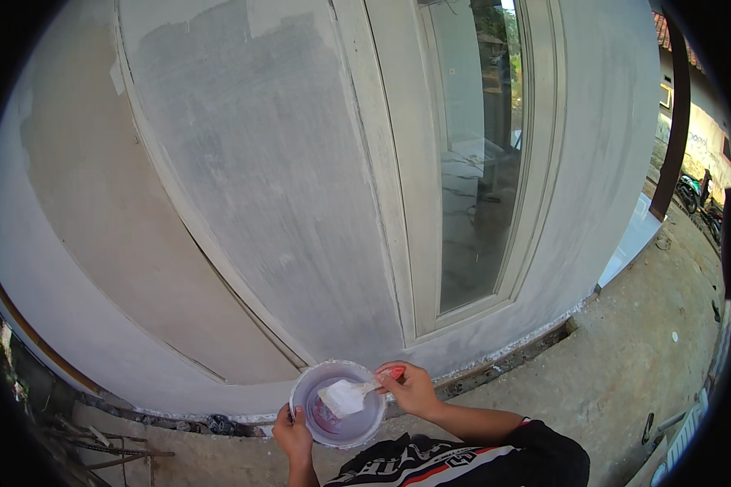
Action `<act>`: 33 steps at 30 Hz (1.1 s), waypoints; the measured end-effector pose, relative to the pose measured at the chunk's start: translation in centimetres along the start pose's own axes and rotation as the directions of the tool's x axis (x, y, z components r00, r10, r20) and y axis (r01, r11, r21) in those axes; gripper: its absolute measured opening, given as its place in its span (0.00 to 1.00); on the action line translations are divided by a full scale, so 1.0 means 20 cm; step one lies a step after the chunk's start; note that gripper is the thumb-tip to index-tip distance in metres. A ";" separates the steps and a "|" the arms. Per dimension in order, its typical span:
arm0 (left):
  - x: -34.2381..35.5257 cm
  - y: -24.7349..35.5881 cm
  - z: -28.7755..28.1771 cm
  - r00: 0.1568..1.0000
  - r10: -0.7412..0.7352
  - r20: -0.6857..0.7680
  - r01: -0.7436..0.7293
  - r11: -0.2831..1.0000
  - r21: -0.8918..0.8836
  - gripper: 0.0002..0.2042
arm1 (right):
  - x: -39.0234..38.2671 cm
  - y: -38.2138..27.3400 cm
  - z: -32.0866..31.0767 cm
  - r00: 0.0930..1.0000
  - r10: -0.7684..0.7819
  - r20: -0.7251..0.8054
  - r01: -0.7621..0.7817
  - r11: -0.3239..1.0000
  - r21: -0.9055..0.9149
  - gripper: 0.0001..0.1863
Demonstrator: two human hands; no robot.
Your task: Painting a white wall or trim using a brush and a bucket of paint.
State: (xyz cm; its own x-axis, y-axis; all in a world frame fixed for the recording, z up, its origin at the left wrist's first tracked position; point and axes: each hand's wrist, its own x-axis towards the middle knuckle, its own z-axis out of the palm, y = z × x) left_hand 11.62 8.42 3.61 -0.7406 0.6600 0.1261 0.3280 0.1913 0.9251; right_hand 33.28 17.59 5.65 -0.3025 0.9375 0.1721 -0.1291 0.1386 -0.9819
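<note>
A pale lilac plastic bucket (317, 434) is held by its left rim in my left hand (295, 437), with some pinkish smears inside. My right hand (410, 390) grips a red-handled brush (394, 372) near the bucket's right rim. The brush's wide white head (343, 397) lies over the inside of the bucket. Just beyond is a patchy grey and white wall (235, 187) with pale vertical trim (374, 178) and a narrow glazed window (475, 203).
A narrow gutter (512, 355) runs along the wall's foot. Concrete ground (617, 341) extends rightward toward parked motorbikes (694, 195) and a dark post (674, 146). Branches or rods (105, 450) lie at the lower left, and pale slatted objects (674, 446) at the lower right.
</note>
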 end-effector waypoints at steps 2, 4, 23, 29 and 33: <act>-0.01 0.02 0.03 1.000 -0.014 0.000 0.014 1.000 0.017 0.11 | 0.04 -0.05 -0.09 0.988 0.156 0.009 -0.149 0.924 0.353 0.09; -0.01 0.03 0.04 0.999 -0.052 0.004 0.052 0.998 -0.032 0.11 | 0.09 -0.13 -0.17 0.988 0.153 0.029 -0.149 0.880 0.450 0.09; 0.06 0.00 -0.03 0.998 -0.061 -0.029 0.055 0.984 -0.172 0.10 | 1.07 -1.61 -0.39 0.741 -0.614 0.271 0.669 0.644 -0.371 0.07; 0.11 -0.07 -0.12 0.998 -0.013 -0.069 0.010 0.999 -0.052 0.11 | 1.05 -2.09 -0.18 0.410 -0.777 0.478 0.703 -0.064 -0.708 0.07; 0.11 -0.16 -0.17 0.990 -0.058 -0.126 0.056 0.998 -0.017 0.09 | 0.85 -2.33 -0.04 0.393 -0.819 0.419 0.666 -0.061 -0.744 0.04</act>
State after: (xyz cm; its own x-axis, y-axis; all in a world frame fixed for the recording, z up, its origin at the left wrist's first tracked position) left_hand 6.84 6.78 2.11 -0.8262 0.5512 0.1164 0.2756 0.2152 0.9369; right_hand 34.87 27.40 54.22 -0.4086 0.1217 0.9046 0.5091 0.8530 0.1152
